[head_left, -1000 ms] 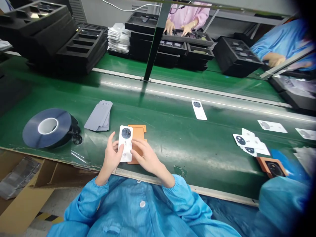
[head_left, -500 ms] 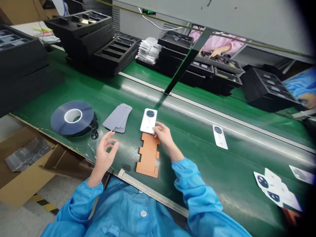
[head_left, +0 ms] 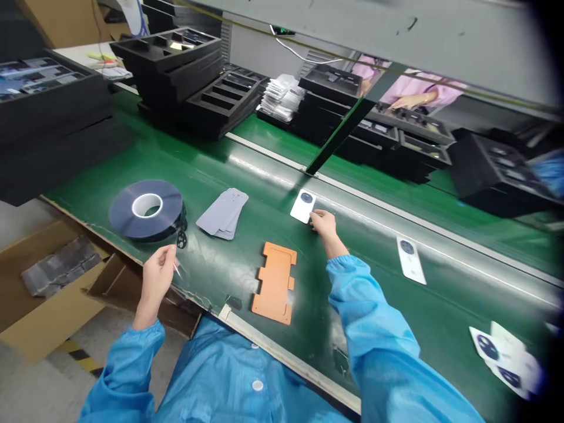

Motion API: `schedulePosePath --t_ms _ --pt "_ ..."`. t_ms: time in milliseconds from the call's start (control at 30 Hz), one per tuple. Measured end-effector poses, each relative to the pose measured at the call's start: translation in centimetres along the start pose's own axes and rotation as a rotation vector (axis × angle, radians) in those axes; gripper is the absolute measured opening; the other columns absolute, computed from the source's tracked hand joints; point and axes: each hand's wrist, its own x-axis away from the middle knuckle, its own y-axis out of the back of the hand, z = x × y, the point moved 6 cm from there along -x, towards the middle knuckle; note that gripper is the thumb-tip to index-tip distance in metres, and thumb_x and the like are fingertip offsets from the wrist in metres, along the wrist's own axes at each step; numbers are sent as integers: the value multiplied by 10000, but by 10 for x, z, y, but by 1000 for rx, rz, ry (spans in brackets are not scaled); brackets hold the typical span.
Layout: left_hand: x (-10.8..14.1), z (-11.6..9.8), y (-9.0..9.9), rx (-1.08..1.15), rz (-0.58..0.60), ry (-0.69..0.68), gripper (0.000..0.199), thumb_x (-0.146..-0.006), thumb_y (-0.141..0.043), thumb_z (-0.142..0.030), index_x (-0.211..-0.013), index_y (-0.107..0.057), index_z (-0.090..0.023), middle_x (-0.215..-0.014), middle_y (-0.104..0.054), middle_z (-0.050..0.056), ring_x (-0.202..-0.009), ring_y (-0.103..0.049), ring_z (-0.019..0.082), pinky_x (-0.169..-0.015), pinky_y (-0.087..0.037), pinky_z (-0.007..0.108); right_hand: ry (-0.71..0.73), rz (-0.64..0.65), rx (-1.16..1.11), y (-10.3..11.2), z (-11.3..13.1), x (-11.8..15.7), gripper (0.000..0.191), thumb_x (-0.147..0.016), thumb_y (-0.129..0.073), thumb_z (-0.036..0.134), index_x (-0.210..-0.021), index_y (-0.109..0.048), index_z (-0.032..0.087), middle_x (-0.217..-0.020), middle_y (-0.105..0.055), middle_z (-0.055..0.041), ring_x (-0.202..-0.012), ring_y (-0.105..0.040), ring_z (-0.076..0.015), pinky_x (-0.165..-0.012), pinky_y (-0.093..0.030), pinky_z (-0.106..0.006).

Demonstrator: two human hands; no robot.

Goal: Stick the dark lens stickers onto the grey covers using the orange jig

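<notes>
My right hand (head_left: 324,224) is closed on the lower right corner of a white phone back panel (head_left: 302,208) with a dark round camera area. My left hand (head_left: 157,271) pinches a thin clear film (head_left: 180,271) near the bench edge. An orange notched plate (head_left: 275,283) lies bare between my hands. Left of it is a fanned stack of grey sheets (head_left: 224,212). A large roll of dark film (head_left: 146,209) lies at the left, with a small black camera-shaped piece (head_left: 181,239) beside it.
Another white panel (head_left: 410,259) lies to the right, and several overlap at the far right (head_left: 502,359). Black trays (head_left: 176,76) are stacked behind. An open cardboard box (head_left: 53,317) stands below left. Across the bench, a person in pink handles trays.
The white panel has moved right and away from the orange plate with my right hand. My left hand has moved left and down, its fingers now closed on clear film. The view has shifted.
</notes>
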Motion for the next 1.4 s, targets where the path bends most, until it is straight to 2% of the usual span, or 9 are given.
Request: schedulePosePath --t_ms 133,433,533,733,933,1067,1200,1300,1400 --pt "14 -19 -21 -251 31 -134 378 -907 -650 -557 -739 -643 -218 -631 -621 -11 -597 -569 164 -644 -423 280 128 11 29 -4 21 39 428 -846 -651 281 -1228 -728 104 -1227 -745 -181 -1064 -708 -255 -1024 -530 -417" --pt "79 -56 -54 -430 302 -446 402 -1016 -537 -397 -655 -477 -231 -594 -565 -33 -544 -501 133 -614 -346 276 499 707 -149 -85 77 267 362 -941 -683 431 -1179 -775 175 -1179 -748 -109 -844 -704 -169 -824 -572 -323" --pt "100 -66 -64 -396 418 -470 334 -1011 -536 -325 -694 -564 -225 -648 -623 -17 -595 -567 140 -621 -375 270 489 872 -182 -98 83 305 398 -923 -721 457 -1198 -777 175 -1185 -764 -98 -860 -722 -178 -799 -572 -307" --pt "97 -74 -67 -260 510 -472 148 -954 -647 -347 -872 -704 -238 -858 -699 27 -792 -656 194 -729 -494 300 463 934 -162 -105 77 301 246 -911 -664 266 -1077 -827 185 -1039 -821 -62 -863 -761 -209 -774 -560 -292" --pt "51 -40 -17 -315 -157 -275 264 -946 -659 -461 -1032 -649 -211 -1096 -635 99 -1086 -610 272 -928 -496 407 534 894 -112 -97 74 296 257 -942 -611 265 -1027 -848 211 -824 -806 -21 -742 -719 -205 -700 -522 -287" --pt "22 -12 3 -274 -203 -141 314 -964 -628 -498 -1078 -608 -206 -1125 -617 87 -1068 -611 239 -957 -498 408 561 902 -79 -94 71 293 268 -961 -586 246 -945 -849 195 -723 -765 -16 -644 -667 -171 -656 -461 -272" --pt "14 -21 21 -361 -321 -232 305 -922 -684 -456 -1055 -610 -192 -1126 -600 95 -1098 -596 252 -955 -503 418 577 958 -119 -97 67 292 276 -936 -572 172 -994 -842 179 -822 -795 -26 -679 -661 -162 -674 -454 -264" --pt "33 -48 6 -397 -224 -414 240 -914 -707 -412 -1005 -633 -202 -1048 -631 72 -1020 -625 238 -928 -527 410 547 1013 -163 -100 64 295 295 -932 -561 162 -1038 -836 170 -870 -807 -26 -706 -674 -163 -673 -467 -257" --pt "69 -69 -36 -379 76 -613 204 -884 -756 -370 -981 -660 -219 -1138 -664 97 -1128 -650 266 -1029 -530 451 502 1028 -231 -100 63 295 291 -937 -571 187 -1070 -830 171 -871 -812 -24 -702 -694 -166 -661 -485 -253"
